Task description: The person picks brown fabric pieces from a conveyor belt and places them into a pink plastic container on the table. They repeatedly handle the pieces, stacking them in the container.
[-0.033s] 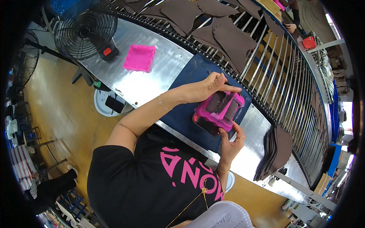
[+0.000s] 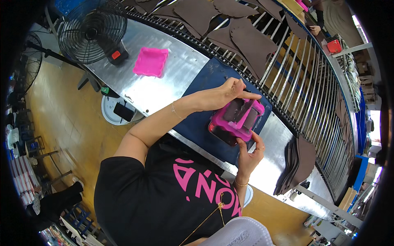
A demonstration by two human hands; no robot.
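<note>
A bright pink tray with scalloped edges holds dark flat pieces. It rests over a dark, red-edged case on the navy mat. My left hand grips the tray's far edge; one finger stretches along it and the other fingers are partly hidden. At the near right corner, the thumb and fingers of my right hand close on the tray's rim. A second pink tray, looking bare inside, lies on the metal table to the left.
Behind the metal table runs a rack of metal bars bearing brown cut pieces. A stack of similar brown pieces sits at the right. A black fan stands at the far left. Below, a white stool holds a phone.
</note>
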